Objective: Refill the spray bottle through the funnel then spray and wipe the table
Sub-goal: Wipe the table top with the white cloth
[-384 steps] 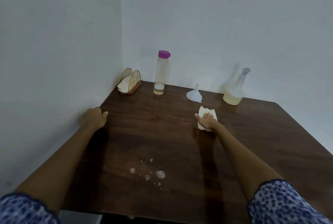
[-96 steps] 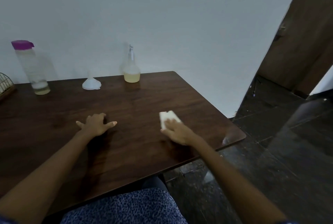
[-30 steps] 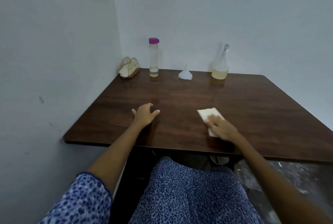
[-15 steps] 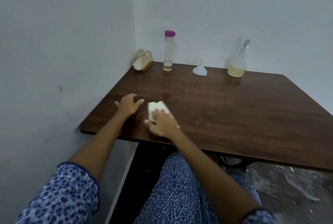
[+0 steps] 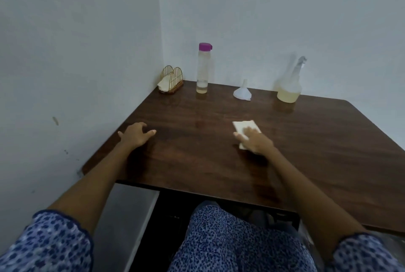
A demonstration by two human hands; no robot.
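My right hand lies flat on a folded white cloth and presses it onto the dark wooden table near the middle. My left hand rests on the table near its left edge, fingers spread, holding nothing. A clear spray bottle with yellowish liquid in its base stands at the back right. To its left a white funnel sits mouth down. A tall clear bottle with a purple cap stands further left, nearly empty.
A gold wire napkin holder with napkins sits in the back left corner against the walls. Walls close off the table's left and far sides. My lap in blue patterned cloth is below the table's near edge.
In the last half second my right hand has slid the cloth from beside my left hand rightward to the table's middle. My left hand has stayed put.
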